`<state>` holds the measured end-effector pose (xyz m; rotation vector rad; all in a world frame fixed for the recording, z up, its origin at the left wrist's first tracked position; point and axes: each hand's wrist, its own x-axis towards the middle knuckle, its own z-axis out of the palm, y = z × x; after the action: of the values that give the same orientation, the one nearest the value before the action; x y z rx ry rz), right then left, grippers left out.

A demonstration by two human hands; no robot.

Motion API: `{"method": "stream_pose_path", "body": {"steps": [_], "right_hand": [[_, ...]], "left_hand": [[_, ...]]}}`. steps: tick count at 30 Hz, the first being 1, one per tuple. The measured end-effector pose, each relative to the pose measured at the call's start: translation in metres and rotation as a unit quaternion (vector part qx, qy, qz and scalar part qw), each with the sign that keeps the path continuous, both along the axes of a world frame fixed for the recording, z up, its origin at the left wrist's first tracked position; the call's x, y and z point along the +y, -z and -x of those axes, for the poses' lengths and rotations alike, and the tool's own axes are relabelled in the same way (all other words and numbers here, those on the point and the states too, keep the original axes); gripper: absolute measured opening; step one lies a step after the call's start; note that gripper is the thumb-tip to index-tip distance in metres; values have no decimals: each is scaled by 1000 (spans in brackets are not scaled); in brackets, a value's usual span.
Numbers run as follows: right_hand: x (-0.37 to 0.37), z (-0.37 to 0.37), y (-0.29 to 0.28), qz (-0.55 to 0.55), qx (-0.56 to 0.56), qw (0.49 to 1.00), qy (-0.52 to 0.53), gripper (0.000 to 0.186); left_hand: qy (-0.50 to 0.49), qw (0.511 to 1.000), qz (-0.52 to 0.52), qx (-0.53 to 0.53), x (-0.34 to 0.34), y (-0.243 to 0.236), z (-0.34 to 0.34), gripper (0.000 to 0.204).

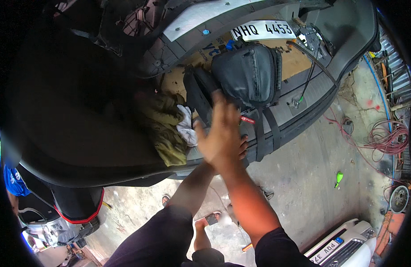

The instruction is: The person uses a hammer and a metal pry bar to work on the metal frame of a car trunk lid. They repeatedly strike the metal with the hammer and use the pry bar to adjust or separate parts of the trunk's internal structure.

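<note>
My right hand [221,133] is over the edge of a car's luggage area, fingers stretched out and slightly blurred, with nothing in it. Behind it, mostly covered, is my left hand [244,147]; only its fingertips stick out on the right, apart and seemingly bare. My forearms meet at the wrists. Just beyond the fingers a black zipped bag [243,73] lies on flattened cardboard [174,80], its dark straps [271,127] hanging over the grey sill [285,118]. A red tag [248,119] shows beside it. Left of my hands lie a white cloth [186,127] and an olive-green cloth [167,133].
A licence plate [263,31], a latch mechanism with cables [310,40] and a grey trim panel [170,51] lie deeper inside. On the concrete floor are a green bottle-shaped thing [339,179], a coiled red hose [390,138] and a white bumper [348,244]. Another person's blue sleeve [15,180] shows far left.
</note>
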<state>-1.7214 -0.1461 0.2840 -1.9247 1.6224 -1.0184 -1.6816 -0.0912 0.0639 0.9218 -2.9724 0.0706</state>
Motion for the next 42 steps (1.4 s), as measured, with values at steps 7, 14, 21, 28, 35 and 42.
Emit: {"method": "stream_pose_path", "body": {"steps": [7, 14, 21, 28, 35, 42], "right_hand": [[2, -22, 54, -23, 160, 962, -219, 51], [-31, 52, 3, 121, -26, 984, 131, 65], [-78, 69, 1, 53, -51, 995, 62, 69], [-7, -21, 46, 54, 38, 986, -155, 68], [-14, 12, 46, 21, -97, 971, -217, 59], [-94, 111, 67, 79, 23, 979, 185, 49]], "left_hand": [[44, 998, -41, -14, -19, -47, 19, 58], [-34, 984, -169, 35, -17, -41, -1, 56], [24, 998, -8, -56, -20, -30, 5, 60], [32, 999, 12, -35, -16, -44, 18, 69], [23, 999, 24, -2, -15, -27, 20, 65], [34, 994, -38, -96, -15, -41, 7, 61]]}}
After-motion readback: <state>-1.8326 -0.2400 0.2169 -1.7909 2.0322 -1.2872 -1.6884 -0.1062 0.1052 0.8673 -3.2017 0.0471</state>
